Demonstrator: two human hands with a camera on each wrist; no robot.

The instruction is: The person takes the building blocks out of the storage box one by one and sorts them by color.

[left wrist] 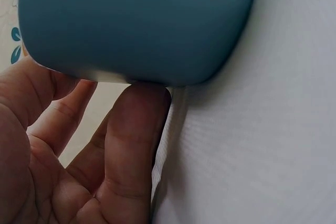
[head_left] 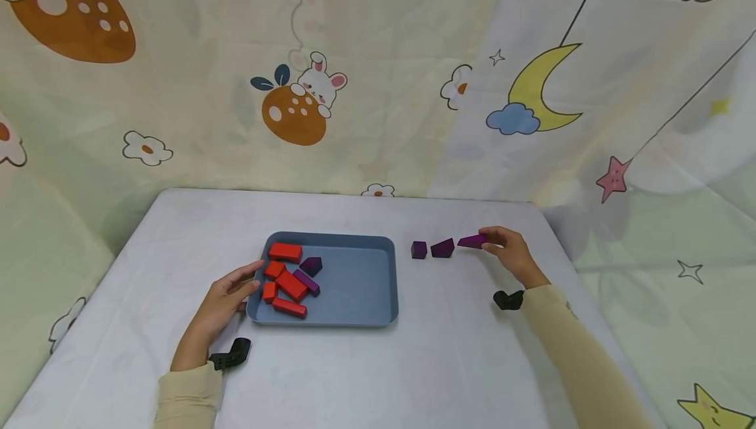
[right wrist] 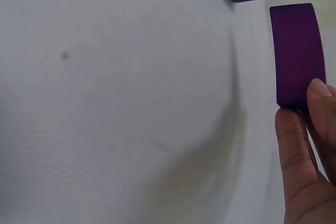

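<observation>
In the head view, the right hand (head_left: 512, 257) pinches a long purple block (head_left: 471, 241) by its right end, thumb and fingers clamped on it over the right side of the table (head_left: 354, 383). Its long axis runs roughly sideways, the free end pointing left at an angular purple block (head_left: 442, 248) just beside it; a small purple block (head_left: 419, 250) comes next in the same row. Further left lies the blue tray (head_left: 360, 285), also a little closer to the wearer, so the 2 loose blocks stand between the held block and the tray. The tray carries 5 red blocks (head_left: 292, 286) and 2 purple pieces (head_left: 306, 283), all bunched toward its left half. The left hand (head_left: 220, 301) is at the tray's left edge, far from the held block.

In the left wrist view, the left hand's fingers are apart from the thumb, their tips against the tray's outer side; nothing else shows in that hand.

In the right wrist view, the long block stands out beyond the fingertips, gripped at its lower end with its long axis nearly upright in the frame. Part of another purple block shows just past its free end.
</observation>
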